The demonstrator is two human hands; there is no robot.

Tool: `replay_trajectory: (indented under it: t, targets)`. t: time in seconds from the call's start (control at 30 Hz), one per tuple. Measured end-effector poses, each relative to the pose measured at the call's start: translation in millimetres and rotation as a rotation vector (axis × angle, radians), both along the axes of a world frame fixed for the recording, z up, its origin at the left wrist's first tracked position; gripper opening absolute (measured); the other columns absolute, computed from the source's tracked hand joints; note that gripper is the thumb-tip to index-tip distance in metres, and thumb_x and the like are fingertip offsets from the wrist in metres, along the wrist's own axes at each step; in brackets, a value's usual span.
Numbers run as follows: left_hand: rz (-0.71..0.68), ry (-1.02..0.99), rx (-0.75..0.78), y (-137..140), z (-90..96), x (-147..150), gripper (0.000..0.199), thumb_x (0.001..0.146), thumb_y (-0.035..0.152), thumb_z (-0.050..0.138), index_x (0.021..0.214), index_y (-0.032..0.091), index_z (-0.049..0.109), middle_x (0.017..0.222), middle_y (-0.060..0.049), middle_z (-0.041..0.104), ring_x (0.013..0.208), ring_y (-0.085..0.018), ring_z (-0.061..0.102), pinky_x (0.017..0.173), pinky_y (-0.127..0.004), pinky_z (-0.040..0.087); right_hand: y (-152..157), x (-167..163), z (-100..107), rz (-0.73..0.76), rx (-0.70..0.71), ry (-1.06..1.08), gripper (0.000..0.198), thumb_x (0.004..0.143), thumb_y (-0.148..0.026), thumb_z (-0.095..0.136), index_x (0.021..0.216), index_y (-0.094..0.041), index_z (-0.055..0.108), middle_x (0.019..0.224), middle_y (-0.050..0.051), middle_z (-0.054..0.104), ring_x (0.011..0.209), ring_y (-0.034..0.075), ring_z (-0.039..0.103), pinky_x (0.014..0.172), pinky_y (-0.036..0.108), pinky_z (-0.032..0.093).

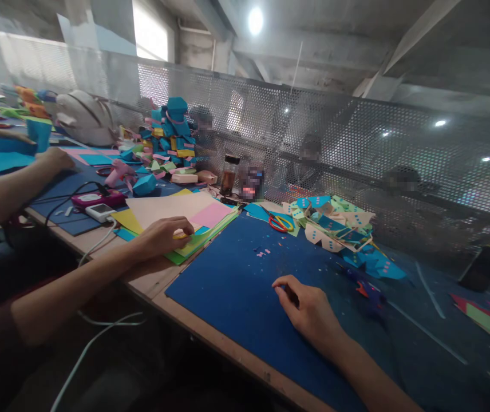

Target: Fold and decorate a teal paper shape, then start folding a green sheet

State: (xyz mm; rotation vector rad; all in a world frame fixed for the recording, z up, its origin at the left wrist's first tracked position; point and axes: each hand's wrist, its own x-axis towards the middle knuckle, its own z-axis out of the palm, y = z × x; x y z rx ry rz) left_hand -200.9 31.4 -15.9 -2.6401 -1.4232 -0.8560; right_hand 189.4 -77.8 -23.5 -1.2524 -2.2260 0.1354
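Observation:
My left hand (165, 236) rests over a stack of coloured paper, its fingers bent and pinched at the edge of a green sheet (197, 239). A pale pink sheet (168, 212) and a brighter pink one (213, 214) lie on top of the stack. My right hand (309, 309) is over the dark blue mat (223, 297), fingers loosely curled with thumb and forefinger close together. I see nothing held in it. Small paper scraps (263, 253) lie on the mat beyond it. Scissors (280, 223) with red and yellow handles lie at the mat's far edge.
Folded dotted paper pieces (335, 223) are heaped at the back right, near a blue glue gun (369, 292). A dark phone (484, 268) is farther right. A jar (228, 176) stands before the perforated metal partition (339, 137). At left, a co-worker's hand (54, 163) is near a pink glue gun (120, 173).

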Motion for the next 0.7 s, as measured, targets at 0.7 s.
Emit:
replay_trajectory:
  t: [0.7]
  targets:
    - [0.131,0.216,-0.106,3,-0.8,-3,0.043,0.092,0.051,0.057,0.125,0.026,0.071,0.110,-0.010,0.067,0.106,-0.030,0.062,0.092,-0.037,0.046,6,-3,-9,-0.033,0.021,-0.019,0.016,0.098,-0.025,0.051,0.102,-0.022,0.066,0.063,-0.005,0.059,0.054,0.012,0.058,0.057,0.023,0.038]
